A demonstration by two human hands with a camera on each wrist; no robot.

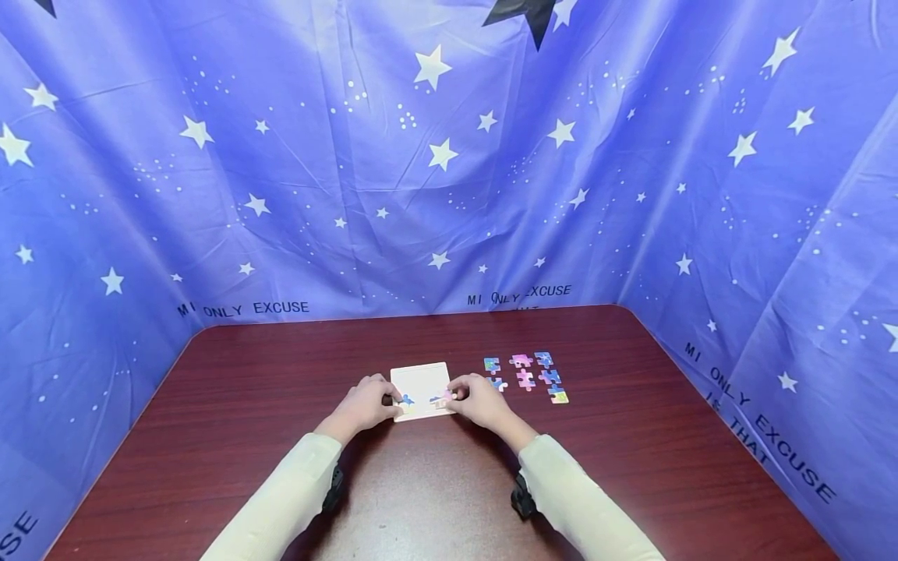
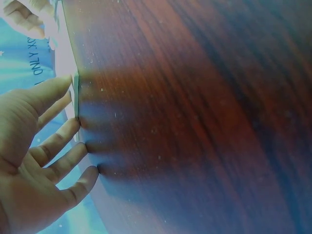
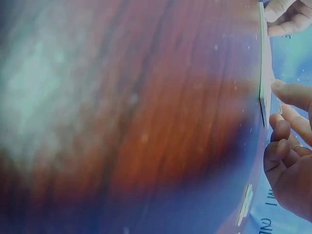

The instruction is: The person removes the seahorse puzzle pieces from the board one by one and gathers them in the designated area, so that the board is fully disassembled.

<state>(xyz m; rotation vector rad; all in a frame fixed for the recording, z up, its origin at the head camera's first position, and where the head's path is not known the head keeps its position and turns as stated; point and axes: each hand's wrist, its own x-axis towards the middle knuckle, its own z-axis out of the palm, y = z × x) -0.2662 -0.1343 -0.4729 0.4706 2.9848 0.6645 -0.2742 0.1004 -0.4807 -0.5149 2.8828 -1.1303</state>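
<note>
A white puzzle board (image 1: 419, 379) lies on the table between the two hands. My left hand (image 1: 362, 403) holds its left side, with the thumb by the near left corner. In the left wrist view, the fingertips of the left hand (image 2: 41, 151) reach the board's edge and the tabletop. Close to the left thumb a blue puzzle piece (image 1: 405, 400) sits on the board. At the board's right side my right hand (image 1: 484, 402) pinches a small pinkish puzzle piece (image 1: 448, 395) between thumb and index finger. Beside it, other coloured pieces show on the board, partly hidden by the fingers.
To the right of the board lie several loose puzzle pieces (image 1: 525, 379), in blue, pink and yellow, in rough columns. The dark red wooden table (image 1: 421, 483) is bounded at the back and sides by a blue star-patterned cloth (image 1: 393, 171).
</note>
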